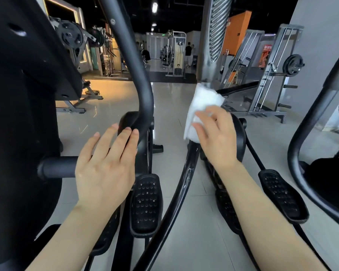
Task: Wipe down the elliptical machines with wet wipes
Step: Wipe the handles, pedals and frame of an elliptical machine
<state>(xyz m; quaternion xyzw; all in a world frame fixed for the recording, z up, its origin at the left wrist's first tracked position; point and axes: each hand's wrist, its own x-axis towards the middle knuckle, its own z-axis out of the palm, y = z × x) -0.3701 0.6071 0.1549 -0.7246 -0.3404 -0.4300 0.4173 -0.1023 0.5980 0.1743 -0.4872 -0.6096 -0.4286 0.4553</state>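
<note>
Between two machines: the person stands over the tiled floor (110,106), with an elliptical's swing arm (186,184) rising through the middle of the view and a second machine's curved bar (133,61) to its left.
Wet wipe: a white wet wipe (202,106) is wrapped round the swing arm just below its ribbed grey handle (213,36), near the top of the black lower part.
Right grip: the right hand (217,137) holds the wipe against the arm, fingers bent over the cloth and pressing it to the tube.
Left grip: the left hand (106,163) is spread and holds nothing; its fingertips (134,132) touch the black cover at the foot of the curved bar.
Long axis: the swing arm runs from the lower middle of the view up and away to the handle, bowed slightly; the wipe's longer side lies along it, its loose lower corner hanging toward the floor.
Pedals: black studded pedals (146,204) sit low on either side of the arm.
Risk, slipping: the loose corner could fold or slide off the round tube, so part of it would go unwiped.
Risk, movement: the arm probably pivots; a hard push could swing it and carry the pedals with it.
Risk, grime: scuffs on the lower arm suggest dirt that a single pass may only smear.
</note>
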